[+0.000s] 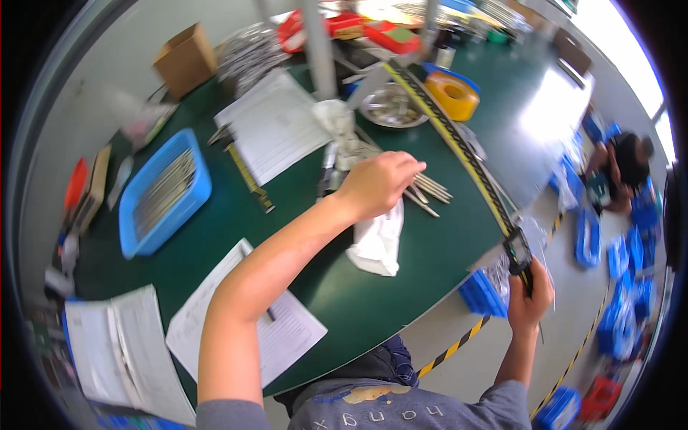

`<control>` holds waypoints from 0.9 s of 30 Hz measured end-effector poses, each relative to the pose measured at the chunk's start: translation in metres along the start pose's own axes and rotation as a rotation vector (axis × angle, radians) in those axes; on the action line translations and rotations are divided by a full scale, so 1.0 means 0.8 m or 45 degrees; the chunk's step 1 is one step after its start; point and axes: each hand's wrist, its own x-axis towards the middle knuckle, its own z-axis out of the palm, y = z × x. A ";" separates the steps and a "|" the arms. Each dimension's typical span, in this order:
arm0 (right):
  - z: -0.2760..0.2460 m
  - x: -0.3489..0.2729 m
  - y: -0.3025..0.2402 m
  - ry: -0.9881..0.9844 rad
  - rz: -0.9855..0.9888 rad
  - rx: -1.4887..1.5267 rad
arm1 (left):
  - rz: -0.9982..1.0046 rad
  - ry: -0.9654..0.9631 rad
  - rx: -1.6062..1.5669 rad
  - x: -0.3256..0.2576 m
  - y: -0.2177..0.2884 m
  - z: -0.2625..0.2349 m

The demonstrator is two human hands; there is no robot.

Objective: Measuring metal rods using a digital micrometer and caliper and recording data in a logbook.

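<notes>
My right hand [529, 295], at the right edge of the table, is closed round the body of a long digital caliper [517, 251]. Its yellow-and-black beam slants up and to the left over the tabletop. My left hand [381, 183] is over the middle of the table with fingers curled together; what they hold, if anything, is hidden. Several thin metal rods [432, 188] stick out beside and beneath it. Under the left wrist lies a white cloth [377, 240], and crumpled pale fabric [342, 132] lies beyond. A dark marker-like object [327, 166] rests left of that hand.
On the green table [344, 279] are a blue tray [202, 188] of rods, a smaller caliper [247, 175], printed sheets [276, 129], a metal bowl [393, 107] and a yellow tape roll [453, 97]. A post [317, 50] rises behind. Another person [620, 172] crouches among blue bins at right.
</notes>
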 end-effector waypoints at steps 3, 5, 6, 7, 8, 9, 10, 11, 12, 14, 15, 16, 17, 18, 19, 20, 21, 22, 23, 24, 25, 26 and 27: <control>0.004 0.016 -0.006 -0.052 -0.177 0.049 | -1.125 0.254 -1.289 -0.040 -0.001 -0.066; -0.002 0.029 -0.022 -0.150 -0.270 0.067 | -1.150 0.388 -1.881 -0.087 -0.007 -0.142; -0.001 0.034 -0.027 -0.224 -0.300 0.035 | -1.069 0.383 -2.067 -0.110 0.000 -0.174; 0.006 0.040 -0.031 -0.208 -0.459 0.000 | -1.041 0.290 -2.104 -0.128 0.013 -0.194; 0.013 0.048 -0.040 -0.220 -0.501 0.032 | -1.010 0.189 -2.141 -0.146 0.029 -0.209; 0.018 0.053 -0.052 -0.285 -0.586 0.016 | -1.124 0.109 -2.108 -0.164 0.044 -0.216; 0.022 0.057 -0.065 -0.345 -0.666 -0.009 | -1.212 0.050 -2.084 -0.181 0.060 -0.218; 0.027 0.064 -0.080 -0.436 -0.714 -0.038 | -1.216 0.090 -2.167 -0.199 0.074 -0.217; 0.033 0.070 -0.093 -0.443 -0.731 -0.032 | -1.213 0.120 -2.252 -0.218 0.087 -0.217; 0.043 0.086 -0.121 -0.649 -0.813 0.042 | -1.214 0.230 -2.207 -0.251 0.101 -0.223; 0.050 0.093 -0.137 -0.681 -0.875 0.066 | -1.179 0.276 -2.295 -0.266 0.108 -0.226; 0.058 0.096 -0.153 -0.682 -0.861 0.040 | -1.167 0.251 -2.314 -0.277 0.118 -0.224; 0.066 0.100 -0.168 -0.699 -0.979 0.122 | -1.115 0.252 -2.376 -0.286 0.128 -0.222; 0.074 0.102 -0.185 -0.720 -1.100 0.207 | -1.065 0.259 -2.439 -0.295 0.138 -0.220; 0.078 0.102 -0.199 -0.722 -1.082 0.177 | -1.088 0.307 -2.474 -0.296 0.148 -0.213; 0.082 0.101 -0.213 -0.751 -1.157 0.226 | -1.078 0.273 -2.496 -0.297 0.157 -0.206; 0.089 0.099 -0.231 -0.776 -1.242 0.290 | -1.103 0.305 -2.500 -0.300 0.168 -0.204; 0.098 0.096 -0.245 -0.778 -1.227 0.278 | -1.134 0.336 -2.505 -0.299 0.178 -0.201; 0.108 0.091 -0.259 -0.755 -1.256 0.369 | -1.200 0.440 -2.601 -0.294 0.190 -0.203; 0.111 0.087 -0.270 -0.734 -1.281 0.449 | -1.199 0.413 -2.619 -0.295 0.199 -0.203; 0.116 0.085 -0.277 -0.729 -1.264 0.430 | -1.065 0.413 -2.608 -0.298 0.203 -0.202; 0.121 0.085 -0.283 -0.733 -1.273 0.469 | -0.932 0.415 -2.594 -0.300 0.207 -0.204; 0.125 0.084 -0.287 -0.737 -1.287 0.509 | -1.133 0.600 -2.598 -0.296 0.213 -0.212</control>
